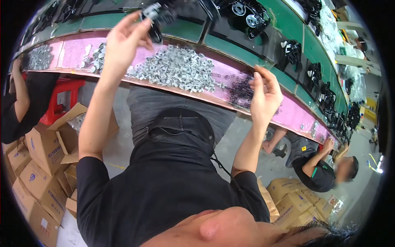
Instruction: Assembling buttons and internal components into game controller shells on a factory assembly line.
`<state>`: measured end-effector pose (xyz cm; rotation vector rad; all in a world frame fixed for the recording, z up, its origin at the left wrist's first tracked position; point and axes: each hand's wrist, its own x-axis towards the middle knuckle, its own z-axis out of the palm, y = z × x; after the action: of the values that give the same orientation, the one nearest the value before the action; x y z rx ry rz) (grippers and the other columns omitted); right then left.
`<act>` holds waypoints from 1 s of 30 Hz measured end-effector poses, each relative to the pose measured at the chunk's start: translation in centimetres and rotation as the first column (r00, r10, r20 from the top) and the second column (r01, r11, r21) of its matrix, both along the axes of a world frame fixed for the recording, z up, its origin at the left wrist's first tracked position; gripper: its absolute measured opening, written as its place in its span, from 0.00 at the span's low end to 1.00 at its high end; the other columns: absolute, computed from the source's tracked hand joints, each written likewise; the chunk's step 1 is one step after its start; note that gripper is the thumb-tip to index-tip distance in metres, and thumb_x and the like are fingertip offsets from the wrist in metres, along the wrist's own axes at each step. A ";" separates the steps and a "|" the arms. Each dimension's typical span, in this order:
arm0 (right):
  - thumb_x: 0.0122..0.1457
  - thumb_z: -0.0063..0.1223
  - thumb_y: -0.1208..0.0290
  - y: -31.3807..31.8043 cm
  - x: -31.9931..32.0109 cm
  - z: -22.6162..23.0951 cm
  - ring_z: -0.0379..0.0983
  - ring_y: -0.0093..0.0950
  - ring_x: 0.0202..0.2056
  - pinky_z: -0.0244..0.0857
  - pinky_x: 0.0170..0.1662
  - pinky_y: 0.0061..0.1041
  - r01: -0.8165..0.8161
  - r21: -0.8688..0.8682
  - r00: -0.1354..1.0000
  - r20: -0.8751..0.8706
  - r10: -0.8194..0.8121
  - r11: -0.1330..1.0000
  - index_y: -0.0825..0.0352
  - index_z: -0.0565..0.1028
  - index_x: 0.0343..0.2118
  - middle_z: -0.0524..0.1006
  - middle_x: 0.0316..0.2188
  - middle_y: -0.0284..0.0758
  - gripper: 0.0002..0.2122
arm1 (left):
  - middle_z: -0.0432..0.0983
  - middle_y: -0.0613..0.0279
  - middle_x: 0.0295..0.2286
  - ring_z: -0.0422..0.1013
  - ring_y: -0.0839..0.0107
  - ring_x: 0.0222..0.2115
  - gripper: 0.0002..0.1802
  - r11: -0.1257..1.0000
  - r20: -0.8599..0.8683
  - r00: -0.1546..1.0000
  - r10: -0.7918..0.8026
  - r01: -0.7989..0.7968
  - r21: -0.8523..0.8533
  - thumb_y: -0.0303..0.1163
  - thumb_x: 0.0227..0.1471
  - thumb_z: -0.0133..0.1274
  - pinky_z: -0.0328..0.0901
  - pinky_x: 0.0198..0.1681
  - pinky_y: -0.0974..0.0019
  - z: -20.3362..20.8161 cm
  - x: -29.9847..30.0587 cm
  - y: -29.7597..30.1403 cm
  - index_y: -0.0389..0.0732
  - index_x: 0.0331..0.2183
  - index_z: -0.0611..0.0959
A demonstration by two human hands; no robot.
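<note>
Left hand (126,38) is sitting half-curled at the table's (68,49) far side, fingertips meeting a blurred black assembly (170,12); can't tell if it's gripping. Right hand (266,94) is hovering by the dark springs (240,92), thumb and index nearly closing; can't tell what's between. Silver metal parts (177,68) are lying heaped between both hands.

Bench (68,53): pink top, brownish front edge. Small metal fittings (177,68): silver-grey throughout. Small springs (240,91): near-black. Lifted mechanism (155,32): black with silver-grey, blurred. Strip behind (234,46): solid green. Person's shirt (164,189): plain black; trousers (142,105): faded dark grey. Stool (74,88): bright red. Cardboard boxes (46,150): tan-brown, blue printed marks. Co-worker's sleeve (312,168): black, green stripe. Floor (117,150): grey, yellow marking.
</note>
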<state>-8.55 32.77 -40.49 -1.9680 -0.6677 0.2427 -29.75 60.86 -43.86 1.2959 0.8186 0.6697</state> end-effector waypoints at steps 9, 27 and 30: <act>0.51 0.64 0.78 0.5 -0.1 -6.3 0.74 0.40 0.44 0.71 0.49 0.38 -0.238 -0.590 0.619 0.521 0.588 0.772 0.69 0.83 0.35 0.80 0.39 0.37 0.08 | 0.82 0.50 0.43 0.82 0.63 0.43 0.35 0.996 0.067 0.994 0.086 -0.086 -0.013 0.33 0.64 0.60 0.78 0.49 0.63 -4.5 3.5 3.5 0.23 0.63 0.67; 0.64 0.59 0.85 0.6 -0.4 -7.4 0.80 0.21 0.40 0.76 0.46 0.21 -0.074 0.169 0.903 -0.406 0.138 0.983 0.74 0.79 0.54 0.83 0.39 0.36 0.15 | 0.83 0.59 0.33 0.80 0.65 0.32 0.07 0.648 -0.360 0.831 -0.425 0.557 0.520 0.27 0.57 0.64 0.73 0.35 0.65 -2.7 1.1 -6.6 0.39 0.39 0.89; 0.65 0.59 0.85 0.8 -0.7 -7.1 0.81 0.23 0.42 0.76 0.47 0.23 -0.024 0.217 0.891 -0.438 0.120 0.976 0.76 0.79 0.54 0.83 0.40 0.39 0.15 | 0.83 0.58 0.35 0.80 0.55 0.36 0.07 0.416 -0.434 0.751 -0.498 0.645 0.641 0.28 0.53 0.63 0.75 0.40 0.54 -4.5 4.6 -9.2 0.40 0.36 0.88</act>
<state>-9.25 33.52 -47.61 -1.6082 -0.4410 0.6294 -25.20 51.65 -48.36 2.3189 0.1076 0.3079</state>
